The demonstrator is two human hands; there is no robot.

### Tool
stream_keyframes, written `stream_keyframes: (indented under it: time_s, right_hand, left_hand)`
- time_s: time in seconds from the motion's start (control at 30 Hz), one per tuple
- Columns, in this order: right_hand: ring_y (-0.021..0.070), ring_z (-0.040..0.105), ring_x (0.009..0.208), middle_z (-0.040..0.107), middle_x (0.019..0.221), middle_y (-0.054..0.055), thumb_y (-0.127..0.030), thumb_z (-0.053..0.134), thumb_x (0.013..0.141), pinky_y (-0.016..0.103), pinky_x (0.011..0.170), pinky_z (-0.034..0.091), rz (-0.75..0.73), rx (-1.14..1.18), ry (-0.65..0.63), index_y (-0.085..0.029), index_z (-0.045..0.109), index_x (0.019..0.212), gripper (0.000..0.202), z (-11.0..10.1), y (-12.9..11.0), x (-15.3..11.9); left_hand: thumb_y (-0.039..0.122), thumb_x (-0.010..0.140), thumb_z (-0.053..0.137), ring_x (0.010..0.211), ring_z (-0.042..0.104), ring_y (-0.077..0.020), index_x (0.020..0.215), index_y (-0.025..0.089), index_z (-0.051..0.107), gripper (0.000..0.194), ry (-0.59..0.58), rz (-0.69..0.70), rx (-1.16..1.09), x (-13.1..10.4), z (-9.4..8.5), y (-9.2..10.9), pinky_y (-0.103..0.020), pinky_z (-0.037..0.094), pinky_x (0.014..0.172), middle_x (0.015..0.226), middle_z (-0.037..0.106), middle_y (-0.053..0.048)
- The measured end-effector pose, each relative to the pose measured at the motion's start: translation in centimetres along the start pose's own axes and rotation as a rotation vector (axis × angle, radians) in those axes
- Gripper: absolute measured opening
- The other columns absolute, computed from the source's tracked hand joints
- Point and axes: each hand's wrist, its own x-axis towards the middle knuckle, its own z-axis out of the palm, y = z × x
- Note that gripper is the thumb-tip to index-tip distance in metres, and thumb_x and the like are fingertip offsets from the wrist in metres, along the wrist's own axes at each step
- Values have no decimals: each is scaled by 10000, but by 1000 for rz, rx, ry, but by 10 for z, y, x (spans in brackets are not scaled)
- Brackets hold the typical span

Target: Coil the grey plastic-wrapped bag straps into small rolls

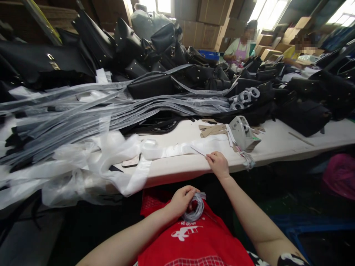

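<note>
My left hand [183,201] is closed on a rolled-up coil of grey plastic-wrapped strap [197,211], held in front of the red apron [191,244]. Over the table edge, my right hand [218,164] pinches a thin, pale, narrow strip [198,150] that points to the left; its exact kind is hard to make out. Beneath that strip, a clear plastic film band [180,149] runs along the white table [166,168]. A grey tape dispenser [242,133] stands right of my right hand, beside brown cardboard strips [212,130].
Long wrapped straps [155,105] lie across the table's left and middle. Several finished coils [245,96] sit behind the dispenser. Crumpled film [91,159] hangs over the front edge near a phone [131,161]. Black bags [155,48] are piled behind; two people work at the far right.
</note>
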Motion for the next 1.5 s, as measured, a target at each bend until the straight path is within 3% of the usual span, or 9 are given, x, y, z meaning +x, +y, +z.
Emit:
stream_keyframes:
  time_s: [0.8, 0.97, 1.13, 1.5]
  right_hand:
    - [185, 625, 777, 670, 804, 40, -405, 547, 857, 293, 719, 463, 93, 122, -125, -215, 727, 728, 292, -11, 9, 19]
    - [198, 619, 785, 678, 831, 46, -413, 562, 845, 307, 723, 458, 99, 73, -115, -218, 724, 773, 265, -13, 2, 19]
    - [217, 608, 865, 672, 931, 66, -403, 600, 834, 320, 782, 455, 10, 12, -72, -229, 719, 969, 250, -10, -6, 18]
    - [205, 608, 840, 668, 862, 59, -402, 563, 862, 311, 773, 466, 16, 22, -58, -222, 735, 834, 250, 1, -2, 21]
  left_hand:
    - [646, 767, 524, 398, 408, -94, 882, 131, 642, 540, -19, 3, 36, 8, 4, 5, -218, 308, 408, 507, 511, 31]
    - [652, 763, 527, 388, 403, -94, 880, 139, 641, 538, -15, 3, 34, 9, 6, 2, -223, 315, 406, 509, 513, 32]
    - [646, 767, 531, 387, 406, -89, 884, 140, 643, 531, -9, 14, 16, 9, 5, 1, -213, 298, 405, 497, 515, 31]
    - [654, 756, 536, 386, 401, -87, 867, 142, 645, 535, -2, 4, 18, 11, 2, 2, -211, 290, 396, 500, 512, 34]
